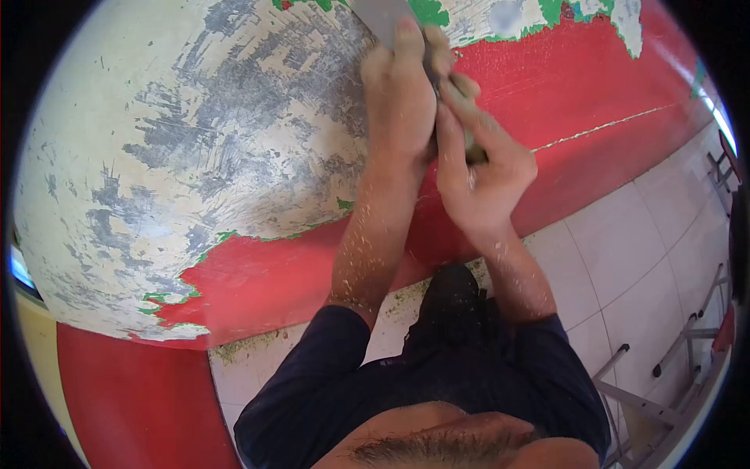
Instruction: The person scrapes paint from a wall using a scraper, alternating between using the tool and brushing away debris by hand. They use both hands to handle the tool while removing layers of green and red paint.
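A flat grey scraper [381,17] reaches the top edge of the head view, its blade against the wall where green and pale layers show. My left hand [400,102] is closed around it, thumb and fingers close behind the blade. Just to the right, my right hand [486,160] is closed at the dark handle, its fingers bent around the lower end. The fingers hide most of the handle. Flecks of paint cling to both forearms.
The wall [258,125] is scraped to grey and cream on the left; red paint [562,86] with ragged green edges stays on the right. Chips lie on the tiled floor [617,242] along the wall's foot. Metal furniture legs [641,402] stand at the lower right.
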`<state>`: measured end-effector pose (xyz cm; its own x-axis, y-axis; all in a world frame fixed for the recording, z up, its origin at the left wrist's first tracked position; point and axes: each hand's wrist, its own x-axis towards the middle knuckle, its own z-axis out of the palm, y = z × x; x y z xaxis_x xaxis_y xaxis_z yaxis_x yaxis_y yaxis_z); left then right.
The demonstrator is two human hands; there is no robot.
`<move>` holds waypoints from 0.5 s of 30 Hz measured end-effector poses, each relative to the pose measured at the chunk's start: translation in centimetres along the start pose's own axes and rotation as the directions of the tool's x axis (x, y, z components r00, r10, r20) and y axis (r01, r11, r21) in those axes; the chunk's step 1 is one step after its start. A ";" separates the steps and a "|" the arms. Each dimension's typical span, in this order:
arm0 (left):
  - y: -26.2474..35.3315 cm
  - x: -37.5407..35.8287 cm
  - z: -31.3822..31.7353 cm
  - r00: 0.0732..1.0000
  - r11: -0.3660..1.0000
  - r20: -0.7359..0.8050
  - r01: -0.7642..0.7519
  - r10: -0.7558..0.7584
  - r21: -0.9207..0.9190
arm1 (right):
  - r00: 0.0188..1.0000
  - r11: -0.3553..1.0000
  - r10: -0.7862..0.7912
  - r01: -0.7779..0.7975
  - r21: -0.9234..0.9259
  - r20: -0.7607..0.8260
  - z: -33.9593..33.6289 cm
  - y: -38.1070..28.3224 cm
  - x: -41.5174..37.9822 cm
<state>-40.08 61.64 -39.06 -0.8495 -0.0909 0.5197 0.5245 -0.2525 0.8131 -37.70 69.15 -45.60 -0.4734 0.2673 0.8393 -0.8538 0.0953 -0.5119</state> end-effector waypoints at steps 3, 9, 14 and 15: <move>1.3 1.0 0.6 0.999 0.992 -0.036 -0.023 0.019 -0.124 | 0.999 0.999 -0.043 0.043 0.025 0.019 0.2 -0.5 1.0; 1.4 0.5 0.8 0.997 0.999 -0.075 -0.011 0.007 -0.052 | 0.989 0.998 -0.024 0.033 -0.054 0.143 -0.5 -0.7 1.9; 0.7 -0.5 0.1 0.985 0.977 -0.063 0.148 -0.159 -0.153 | 0.986 0.979 -0.167 0.167 -0.117 0.009 0.2 -0.6 0.8; 0.7 -0.3 0.2 0.991 0.984 -0.065 0.107 -0.118 -0.145 | 0.990 0.982 -0.142 0.142 -0.124 0.007 0.0 -0.6 0.3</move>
<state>-39.41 61.67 -38.60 -0.9073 -0.1234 0.4020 0.4163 -0.3979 0.8175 -37.30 69.19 -45.05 -0.3485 0.2443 0.9049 -0.8787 0.2508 -0.4061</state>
